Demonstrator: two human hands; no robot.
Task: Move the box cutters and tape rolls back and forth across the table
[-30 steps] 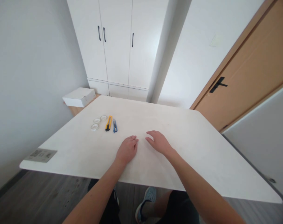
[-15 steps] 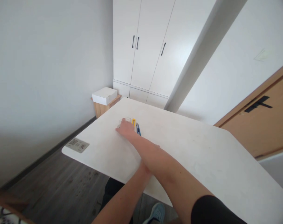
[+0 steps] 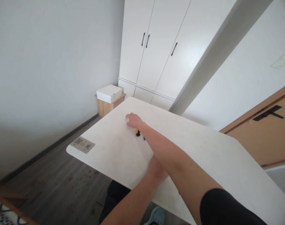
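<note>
My right hand [image 3: 134, 120] reaches across to the far left part of the white table [image 3: 194, 147]. Its fingers curl around a pale, clear ring-shaped thing [image 3: 127, 120], mostly hidden by the hand. Just below the wrist lies a yellow and black box cutter [image 3: 138, 132], partly covered. Beside it the tip of a blue tool [image 3: 144, 138] shows from under the forearm. My left hand [image 3: 157, 168] is low over the table beneath my right forearm, which hides its fingers.
A printed label [image 3: 83, 145] is stuck at the table's left corner. Beyond the table stand a wooden stand [image 3: 104, 107] with a white box [image 3: 109, 93] on it and a white cabinet [image 3: 154, 47]. A wooden door [image 3: 269, 131] is at the right.
My right hand has shifted on the tabletop and now covers the upper part of the yellow box cutter. My left hand has drawn back toward me. The view has turned slightly left.
</note>
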